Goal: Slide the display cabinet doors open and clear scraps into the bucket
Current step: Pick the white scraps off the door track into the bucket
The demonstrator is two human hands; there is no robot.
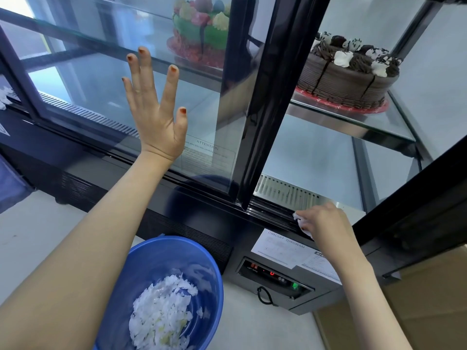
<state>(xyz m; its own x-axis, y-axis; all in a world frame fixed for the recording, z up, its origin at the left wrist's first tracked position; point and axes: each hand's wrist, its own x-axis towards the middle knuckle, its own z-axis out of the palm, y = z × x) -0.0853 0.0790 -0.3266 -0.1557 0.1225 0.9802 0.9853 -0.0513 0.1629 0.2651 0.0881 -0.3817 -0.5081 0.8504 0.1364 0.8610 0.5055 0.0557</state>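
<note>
Left hand [154, 104]: fingers straight and spread, palm flat on the pane of the sliding glass door [202, 102], holding nothing. The door's black edge frame stands to the right of the hand, with the cabinet open beyond it.

Right hand [326, 221]: fingers curled downward, pinching one white scrap [299, 219]. The scrap juts out past the fingertips on their left side and lies on the black door track [273, 210] at the cabinet's lower edge, just in front of the perforated metal grille [285, 190].

One blue bucket [141, 269] stands on the floor below and between the two forearms. It holds a heap of white scraps [161, 314], too crumpled to count. More white scraps [3, 97] show at the far left edge.

Two cakes stand on the glass shelves: one green decorated cake [202, 29] behind the pane and one chocolate cake [348, 72] in the open section. Below the track are one circuit diagram label [285, 248] and one control panel [273, 274].
</note>
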